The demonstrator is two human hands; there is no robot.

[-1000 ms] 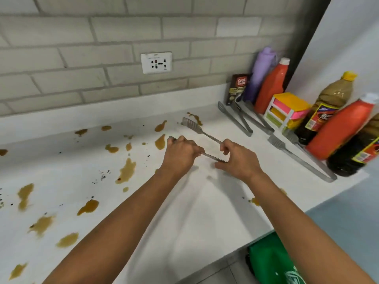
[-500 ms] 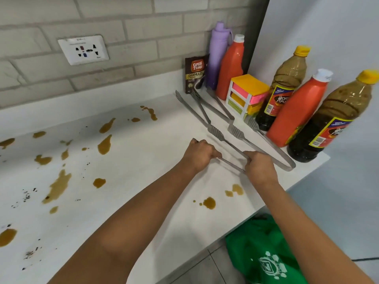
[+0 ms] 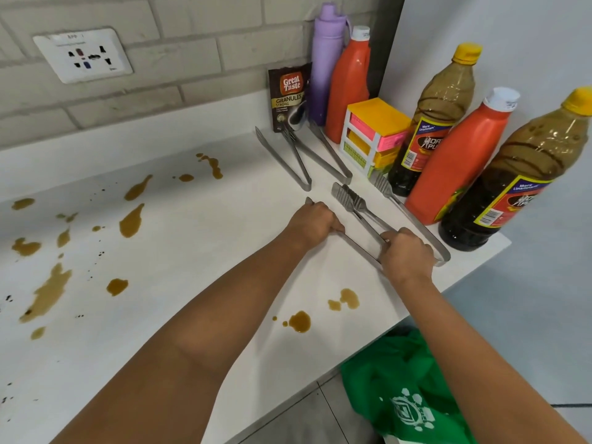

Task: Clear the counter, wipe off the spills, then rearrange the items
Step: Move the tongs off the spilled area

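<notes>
Brown spills [image 3: 131, 220] spread over the left and middle of the white counter [image 3: 198, 251], more [image 3: 299, 321] near the front edge. Left hand [image 3: 315, 224] curled down over one arm of steel tongs [image 3: 358, 241], arm tip poking out past the knuckles. Right hand [image 3: 405, 253] gripped round the hinge end of the same tongs, toothed head [image 3: 344, 195] lying on the counter between the hands. Farther back, two more tongs [image 3: 299, 165] beside a coffee sachet [image 3: 290, 97]. Along the right wall: purple bottle [image 3: 325, 59], orange bottles [image 3: 461, 161], a stack of coloured boxes [image 3: 373, 129], dark sauce bottles [image 3: 512, 187]. Another pair of tongs [image 3: 410, 216] just beside these. Green bag [image 3: 407, 389] on the floor below.
</notes>
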